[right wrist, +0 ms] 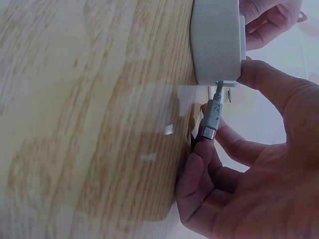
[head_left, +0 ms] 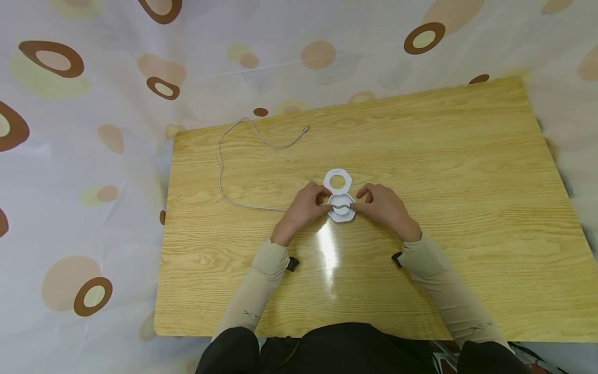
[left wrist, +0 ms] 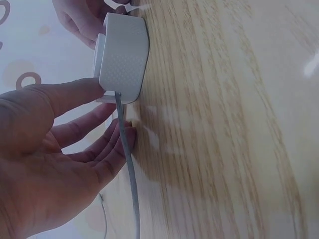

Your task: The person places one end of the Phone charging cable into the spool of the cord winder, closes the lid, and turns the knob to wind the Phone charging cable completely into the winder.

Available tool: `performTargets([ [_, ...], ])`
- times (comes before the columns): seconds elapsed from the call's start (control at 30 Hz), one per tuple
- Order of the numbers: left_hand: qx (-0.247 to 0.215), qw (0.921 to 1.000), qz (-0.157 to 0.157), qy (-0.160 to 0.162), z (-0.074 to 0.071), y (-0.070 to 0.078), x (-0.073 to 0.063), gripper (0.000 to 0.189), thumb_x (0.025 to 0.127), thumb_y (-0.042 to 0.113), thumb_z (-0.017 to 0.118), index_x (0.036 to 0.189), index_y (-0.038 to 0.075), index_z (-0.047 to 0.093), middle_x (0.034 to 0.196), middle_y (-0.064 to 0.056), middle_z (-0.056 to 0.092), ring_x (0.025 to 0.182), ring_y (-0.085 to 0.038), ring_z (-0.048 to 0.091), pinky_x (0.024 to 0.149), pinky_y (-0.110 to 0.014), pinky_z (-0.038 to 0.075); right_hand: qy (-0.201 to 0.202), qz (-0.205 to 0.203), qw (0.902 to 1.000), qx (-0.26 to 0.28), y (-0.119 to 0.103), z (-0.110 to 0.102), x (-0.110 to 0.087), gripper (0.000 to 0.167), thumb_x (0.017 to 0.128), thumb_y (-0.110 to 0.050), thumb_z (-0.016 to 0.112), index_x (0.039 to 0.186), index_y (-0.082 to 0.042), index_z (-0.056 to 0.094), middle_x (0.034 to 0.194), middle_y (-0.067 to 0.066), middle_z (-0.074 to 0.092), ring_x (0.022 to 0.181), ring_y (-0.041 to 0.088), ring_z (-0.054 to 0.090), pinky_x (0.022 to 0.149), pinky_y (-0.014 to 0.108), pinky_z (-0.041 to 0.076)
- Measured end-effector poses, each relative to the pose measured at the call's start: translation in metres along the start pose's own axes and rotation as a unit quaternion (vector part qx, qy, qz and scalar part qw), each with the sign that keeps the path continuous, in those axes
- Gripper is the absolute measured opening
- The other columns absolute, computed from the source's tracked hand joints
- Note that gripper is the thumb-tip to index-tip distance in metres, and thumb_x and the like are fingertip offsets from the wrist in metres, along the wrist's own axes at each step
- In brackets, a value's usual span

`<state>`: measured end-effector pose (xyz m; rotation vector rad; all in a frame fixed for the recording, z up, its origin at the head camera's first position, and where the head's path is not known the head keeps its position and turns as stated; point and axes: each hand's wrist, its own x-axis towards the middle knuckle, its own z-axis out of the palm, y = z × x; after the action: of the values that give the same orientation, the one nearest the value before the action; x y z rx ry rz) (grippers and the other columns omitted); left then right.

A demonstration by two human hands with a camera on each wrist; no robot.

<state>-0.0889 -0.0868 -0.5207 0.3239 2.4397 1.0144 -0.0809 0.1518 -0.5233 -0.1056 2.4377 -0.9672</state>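
Between both hands lies a small white hexagonal case [head_left: 342, 216], its ringed lid [head_left: 328, 183] folded back on the far side. Inside it a wavy divider crosses a round hub. My left hand [head_left: 305, 206] touches the left rim with a straight thumb [left wrist: 79, 94], right where a pale cable [left wrist: 130, 169] comes out; its other fingers spread loosely below. Opposite, my right hand [head_left: 384, 206] rests its thumb [right wrist: 266, 79] on the right rim. A short metal-tipped cable plug [right wrist: 213, 115] sticks out there, close to the right fingers, which are loosely bent.
The long cable [head_left: 220, 166] loops across the wooden table [head_left: 444, 156] to the left and back, ending in another plug [head_left: 306, 129] near the far edge. Patterned cloth [head_left: 280, 62] hangs behind the table. A black strap piece [head_left: 293, 264] shows at the left cuff.
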Motion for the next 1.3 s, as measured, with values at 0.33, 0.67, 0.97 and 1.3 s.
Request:
performTargets([
  [0.33,-0.049,0.9946,-0.06,0.07,-0.007,-0.004,-0.005,0.033,0.109,0.023,0.057,0.13,0.002,0.072,0.125,-0.016,0.072,0.114,-0.029,0.067,0.1,-0.044,0.056,-0.039,0.0,0.9945,0.097,0.017,-0.02,0.005,0.055,0.111,-0.041,0.052,0.149,-0.001,0.054,0.135,0.026,0.063,0.12,0.037,0.06,0.102,0.049,0.047],
  [0.67,-0.046,0.9946,-0.058,0.073,-0.004,-0.006,0.004,0.035,0.111,0.023,0.054,0.135,0.006,0.072,0.125,-0.015,0.072,0.105,-0.024,0.062,0.092,-0.038,0.052,-0.044,-0.02,0.995,0.088,0.013,-0.024,0.017,0.052,0.115,-0.034,0.041,0.151,0.002,0.054,0.158,0.028,0.051,0.151,0.046,0.043,0.125,0.06,0.034],
  [0.97,-0.071,0.9926,-0.056,0.081,-0.002,-0.006,0.009,0.036,0.11,0.02,0.052,0.137,0.003,0.07,0.119,-0.017,0.074,0.079,-0.015,0.051,0.072,-0.025,0.042,-0.048,-0.02,0.9915,0.12,0.004,-0.02,0.025,0.048,0.115,-0.026,0.041,0.148,0.005,0.057,0.146,0.028,0.061,0.138,0.042,0.055,0.116,0.054,0.043],
  [1.3,-0.115,0.9868,-0.049,0.103,0.002,-0.006,0.008,0.036,0.108,0.02,0.056,0.138,0.003,0.069,0.134,-0.016,0.072,0.115,-0.025,0.065,0.1,-0.04,0.054,-0.035,-0.012,0.9894,0.14,0.007,-0.018,0.026,0.047,0.115,-0.029,0.042,0.149,0.0,0.057,0.144,0.026,0.064,0.133,0.04,0.058,0.11,0.05,0.045],
])
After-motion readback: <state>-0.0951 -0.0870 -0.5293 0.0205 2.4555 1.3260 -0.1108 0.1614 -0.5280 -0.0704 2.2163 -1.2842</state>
